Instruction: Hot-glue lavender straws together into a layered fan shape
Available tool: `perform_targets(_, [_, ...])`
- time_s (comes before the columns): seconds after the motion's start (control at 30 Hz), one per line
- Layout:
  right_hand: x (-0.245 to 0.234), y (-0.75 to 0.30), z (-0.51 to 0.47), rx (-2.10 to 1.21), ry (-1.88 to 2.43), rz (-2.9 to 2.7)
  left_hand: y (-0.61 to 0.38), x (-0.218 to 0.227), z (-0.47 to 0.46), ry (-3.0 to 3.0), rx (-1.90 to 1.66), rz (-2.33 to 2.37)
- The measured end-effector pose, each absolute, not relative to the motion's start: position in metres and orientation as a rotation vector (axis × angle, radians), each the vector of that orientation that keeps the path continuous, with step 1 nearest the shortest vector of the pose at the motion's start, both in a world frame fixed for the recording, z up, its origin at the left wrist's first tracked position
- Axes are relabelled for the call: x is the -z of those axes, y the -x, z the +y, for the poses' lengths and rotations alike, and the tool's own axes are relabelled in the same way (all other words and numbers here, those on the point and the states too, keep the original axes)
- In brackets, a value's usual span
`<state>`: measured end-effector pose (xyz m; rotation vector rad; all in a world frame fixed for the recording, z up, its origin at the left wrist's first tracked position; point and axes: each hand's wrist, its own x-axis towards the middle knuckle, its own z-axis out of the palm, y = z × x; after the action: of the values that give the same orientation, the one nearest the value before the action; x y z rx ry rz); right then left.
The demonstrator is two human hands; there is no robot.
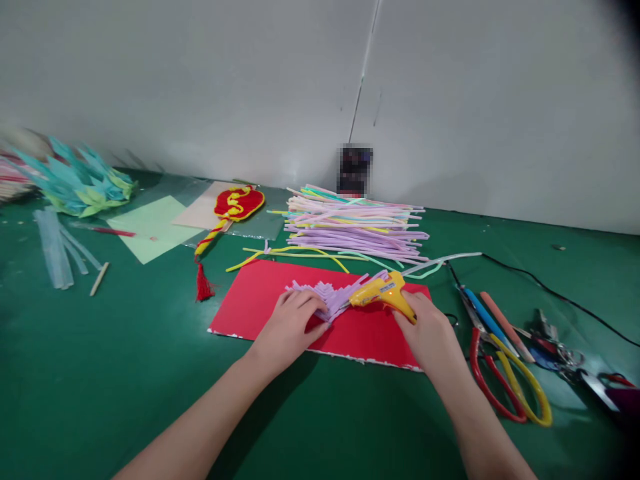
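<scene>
My right hand [429,330] is closed round the handle of a yellow hot glue gun [381,292], whose nozzle points left at a fan of bent lilac pipe cleaners [327,299]. My left hand [291,325] lies on that lilac piece with its fingers pressed down on it, holding it against a red foam sheet [260,300] on the green table. A clear glue stick juts from the back of the gun toward the right.
A stack of pastel pipe cleaners [353,223] lies behind the red sheet. Scissors with red and yellow handles [503,380], pens and pliers lie at the right, with a black cord. At the left are glue sticks [55,247], a red and yellow ornament [237,203], green paper and teal leaf shapes.
</scene>
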<state>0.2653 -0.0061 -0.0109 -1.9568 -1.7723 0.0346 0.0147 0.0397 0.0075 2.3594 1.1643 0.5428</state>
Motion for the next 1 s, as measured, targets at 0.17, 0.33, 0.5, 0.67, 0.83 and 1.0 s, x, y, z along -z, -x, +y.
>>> perform_targets(0.17, [0.0100,-0.2657,-0.0060,-0.034,1.969,-1.768,-0.0144,-0.0075,0.0393,-2.354,-0.549,1.160])
perform_targets(0.33, [0.0112,-0.2665,-0.0056,-0.003,1.950,-1.759,-0.0141,-0.0064,0.0399,-2.361,-0.564,1.160])
perform_targets(0.5, [0.0125,-0.2680,-0.0058,0.010,1.980,-1.747,-0.0142,-0.0067,0.0400,-2.367,-0.551,1.153])
perform_targets(0.67, [0.0125,-0.2692,-0.0058,0.033,1.975,-1.737,-0.0144,-0.0073,0.0395,-2.368,-0.565,1.162])
perform_targets(0.83, [0.0099,-0.2688,-0.0059,0.020,2.015,-1.711,-0.0140,-0.0068,0.0398,-2.375,-0.553,1.165])
perform_targets(1.0, [0.0092,-0.2701,-0.0059,0.020,2.016,-1.701,-0.0136,-0.0053,0.0399,-2.382,-0.555,1.161])
